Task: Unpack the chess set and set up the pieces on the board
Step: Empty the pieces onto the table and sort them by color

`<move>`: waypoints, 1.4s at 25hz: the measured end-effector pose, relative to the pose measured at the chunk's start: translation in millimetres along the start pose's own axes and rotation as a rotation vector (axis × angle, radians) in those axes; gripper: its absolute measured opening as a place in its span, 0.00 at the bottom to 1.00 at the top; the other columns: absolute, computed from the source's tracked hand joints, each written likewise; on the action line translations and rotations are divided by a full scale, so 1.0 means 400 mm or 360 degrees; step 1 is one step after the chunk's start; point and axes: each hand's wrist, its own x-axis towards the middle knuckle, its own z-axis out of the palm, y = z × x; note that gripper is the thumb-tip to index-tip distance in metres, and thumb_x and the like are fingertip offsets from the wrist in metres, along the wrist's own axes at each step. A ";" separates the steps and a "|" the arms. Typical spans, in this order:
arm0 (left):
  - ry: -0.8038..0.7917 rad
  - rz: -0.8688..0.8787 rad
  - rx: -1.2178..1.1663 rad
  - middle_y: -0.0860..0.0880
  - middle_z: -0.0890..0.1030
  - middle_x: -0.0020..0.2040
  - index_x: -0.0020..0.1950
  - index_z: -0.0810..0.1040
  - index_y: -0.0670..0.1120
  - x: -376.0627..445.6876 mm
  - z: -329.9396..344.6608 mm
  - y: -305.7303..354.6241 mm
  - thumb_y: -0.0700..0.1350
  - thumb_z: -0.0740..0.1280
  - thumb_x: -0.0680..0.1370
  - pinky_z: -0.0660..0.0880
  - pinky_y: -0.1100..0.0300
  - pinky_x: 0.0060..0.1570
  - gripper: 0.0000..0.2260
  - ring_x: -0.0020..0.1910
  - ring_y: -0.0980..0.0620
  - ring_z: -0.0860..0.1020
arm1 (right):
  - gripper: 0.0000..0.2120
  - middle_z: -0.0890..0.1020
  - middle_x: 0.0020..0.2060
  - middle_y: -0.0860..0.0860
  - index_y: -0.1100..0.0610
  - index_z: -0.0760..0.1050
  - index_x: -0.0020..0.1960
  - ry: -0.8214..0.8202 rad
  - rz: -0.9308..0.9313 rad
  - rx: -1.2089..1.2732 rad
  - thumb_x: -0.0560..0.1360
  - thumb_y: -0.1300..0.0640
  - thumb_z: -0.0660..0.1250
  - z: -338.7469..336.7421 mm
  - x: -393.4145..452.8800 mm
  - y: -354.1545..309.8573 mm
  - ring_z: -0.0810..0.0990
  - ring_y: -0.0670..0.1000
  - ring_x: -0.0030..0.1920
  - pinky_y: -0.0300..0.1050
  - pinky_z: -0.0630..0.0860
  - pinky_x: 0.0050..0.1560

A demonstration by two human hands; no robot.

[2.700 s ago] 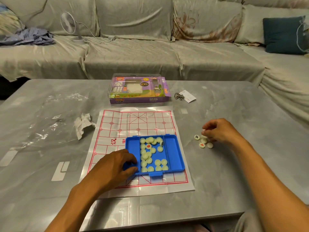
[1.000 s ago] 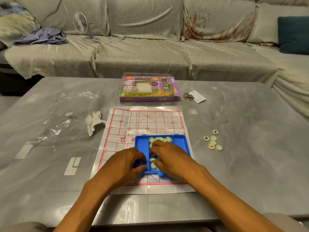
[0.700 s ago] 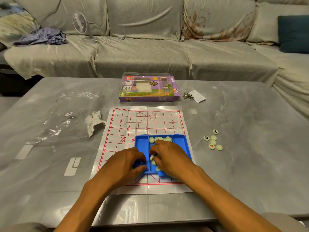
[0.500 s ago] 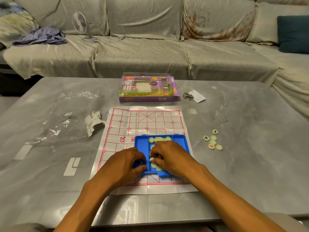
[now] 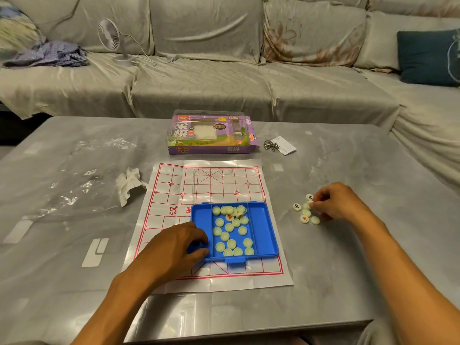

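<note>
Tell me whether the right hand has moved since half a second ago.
Yes. The right hand has left the blue tray and gone right, to the loose pieces on the table.

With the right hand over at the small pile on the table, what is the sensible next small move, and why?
Probably release the piece and reach back to the blue tray. The right hand pinches a piece at the pile, the tray holds many more, and the left hand grips its corner.

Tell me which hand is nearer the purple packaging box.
Left. The left hand grips the blue tray's near-left corner, straight below the purple packaging box; the right hand is farther, off right by the loose pieces.
</note>
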 end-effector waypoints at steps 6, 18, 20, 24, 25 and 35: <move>-0.0011 -0.0014 -0.0012 0.59 0.76 0.55 0.60 0.76 0.57 0.001 -0.002 0.004 0.58 0.62 0.77 0.70 0.72 0.41 0.14 0.50 0.60 0.74 | 0.02 0.83 0.44 0.49 0.52 0.80 0.45 0.0372 -0.0271 -0.0080 0.75 0.56 0.69 0.016 -0.022 -0.083 0.79 0.49 0.42 0.43 0.76 0.43; 0.0029 0.0019 -0.0017 0.58 0.76 0.53 0.58 0.77 0.56 -0.002 -0.003 0.005 0.57 0.63 0.77 0.74 0.68 0.47 0.12 0.47 0.59 0.75 | 0.08 0.80 0.52 0.49 0.52 0.77 0.55 -0.0362 -0.1111 -0.0340 0.76 0.52 0.67 0.254 -0.218 -0.290 0.77 0.49 0.47 0.44 0.76 0.47; 0.0024 0.0020 -0.0019 0.58 0.76 0.53 0.59 0.77 0.56 -0.002 -0.002 0.005 0.57 0.63 0.78 0.73 0.69 0.46 0.12 0.47 0.58 0.75 | 0.07 0.79 0.52 0.49 0.52 0.77 0.54 -0.0325 -0.1121 -0.0360 0.77 0.55 0.65 0.259 -0.213 -0.288 0.77 0.49 0.47 0.46 0.77 0.48; 0.0011 0.0021 -0.0017 0.57 0.76 0.53 0.59 0.77 0.56 0.000 -0.002 0.004 0.58 0.63 0.78 0.72 0.70 0.44 0.13 0.47 0.58 0.75 | 0.15 0.75 0.59 0.44 0.49 0.75 0.61 -0.0605 -0.1140 -0.0399 0.75 0.58 0.68 0.228 -0.204 -0.279 0.75 0.47 0.55 0.39 0.75 0.54; 0.0011 0.0020 -0.0016 0.57 0.76 0.53 0.59 0.77 0.56 0.000 -0.002 0.005 0.57 0.63 0.78 0.72 0.70 0.45 0.13 0.47 0.58 0.75 | 0.16 0.75 0.59 0.44 0.49 0.75 0.61 -0.0631 -0.1141 -0.0393 0.75 0.58 0.68 0.223 -0.201 -0.277 0.74 0.46 0.55 0.38 0.74 0.54; 0.0014 0.0006 -0.0019 0.58 0.76 0.53 0.59 0.76 0.56 -0.002 -0.003 0.004 0.58 0.63 0.77 0.74 0.69 0.47 0.13 0.49 0.58 0.75 | 0.09 0.80 0.52 0.49 0.53 0.77 0.56 -0.0368 -0.1162 -0.0375 0.76 0.60 0.67 0.244 -0.198 -0.286 0.78 0.48 0.48 0.40 0.78 0.47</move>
